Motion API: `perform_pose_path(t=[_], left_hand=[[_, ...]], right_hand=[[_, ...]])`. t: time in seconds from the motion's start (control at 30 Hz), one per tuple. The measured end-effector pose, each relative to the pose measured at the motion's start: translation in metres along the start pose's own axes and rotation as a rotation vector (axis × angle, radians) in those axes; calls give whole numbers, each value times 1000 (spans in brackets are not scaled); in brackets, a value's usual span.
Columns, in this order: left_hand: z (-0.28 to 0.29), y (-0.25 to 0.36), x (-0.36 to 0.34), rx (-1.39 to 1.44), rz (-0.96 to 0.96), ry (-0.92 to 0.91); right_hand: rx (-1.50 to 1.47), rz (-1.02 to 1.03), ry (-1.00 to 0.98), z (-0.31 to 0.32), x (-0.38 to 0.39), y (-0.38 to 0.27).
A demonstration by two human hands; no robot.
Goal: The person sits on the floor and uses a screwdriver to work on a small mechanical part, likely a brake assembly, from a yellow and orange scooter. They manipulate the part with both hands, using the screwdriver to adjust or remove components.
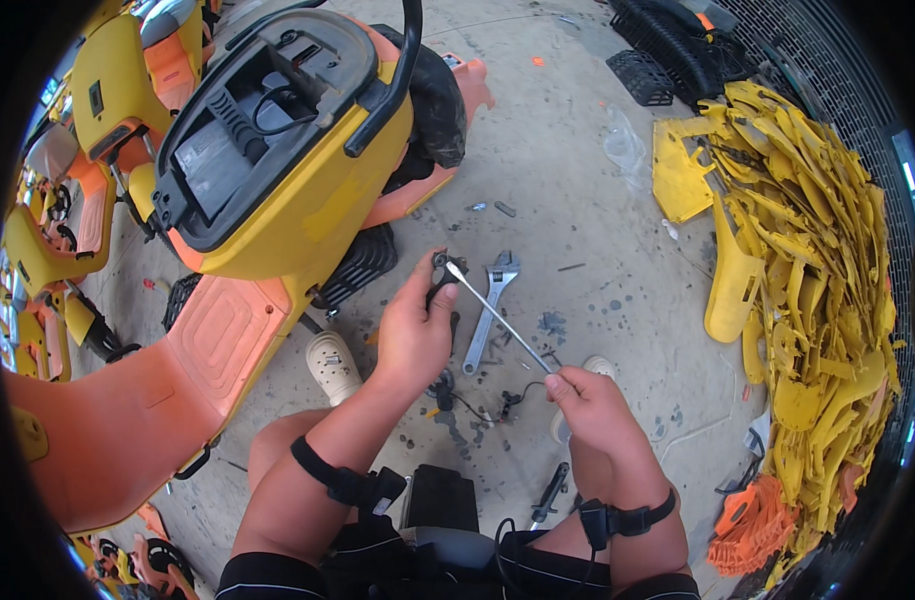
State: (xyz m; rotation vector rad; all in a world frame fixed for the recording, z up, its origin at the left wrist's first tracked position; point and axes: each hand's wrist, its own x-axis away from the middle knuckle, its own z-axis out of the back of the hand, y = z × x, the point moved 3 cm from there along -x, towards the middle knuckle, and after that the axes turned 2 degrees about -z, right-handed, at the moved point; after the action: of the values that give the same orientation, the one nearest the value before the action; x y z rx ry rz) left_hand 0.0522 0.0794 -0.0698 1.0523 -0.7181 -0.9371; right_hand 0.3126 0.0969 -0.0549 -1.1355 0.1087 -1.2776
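Note:
My left hand (415,335) is closed around a small black part (443,285) with a rounded, ring-like upper end. In my right hand (600,408) is a long slim metal tool (503,322); its far end is bright and widened and meets the black part. My fingers cover the tool's near end, so its exact kind is unclear. On the floor just beyond the tool lies a large silver adjustable wrench (488,318). Small dark parts with a thin cable (506,405) lie below, between my hands.
To the left stands a yellow and orange scooter (318,210) with its seat compartment uncovered. More scooters (113,80) crowd behind it. A tall heap of yellow panels (808,260) rises on the right, with orange pieces (753,525) at its near end. Black baskets (643,78) sit farther back.

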Motion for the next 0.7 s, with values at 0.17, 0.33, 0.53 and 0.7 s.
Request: perform_pose_path(t=[0.17, 0.33, 0.53, 0.7], left_hand=[[2, 4, 0, -48, -27, -17], [4, 4, 0, -93, -57, -22], [6, 9, -1, -167, -122, -62], [6, 10, -2, -141, -159, -90]], right_hand=[[6, -19, 1, 6, -2, 2], [102, 26, 107, 8, -3, -3], [11, -5, 3, 13, -5, 6], [-130, -197, -207, 18, -3, 5]])
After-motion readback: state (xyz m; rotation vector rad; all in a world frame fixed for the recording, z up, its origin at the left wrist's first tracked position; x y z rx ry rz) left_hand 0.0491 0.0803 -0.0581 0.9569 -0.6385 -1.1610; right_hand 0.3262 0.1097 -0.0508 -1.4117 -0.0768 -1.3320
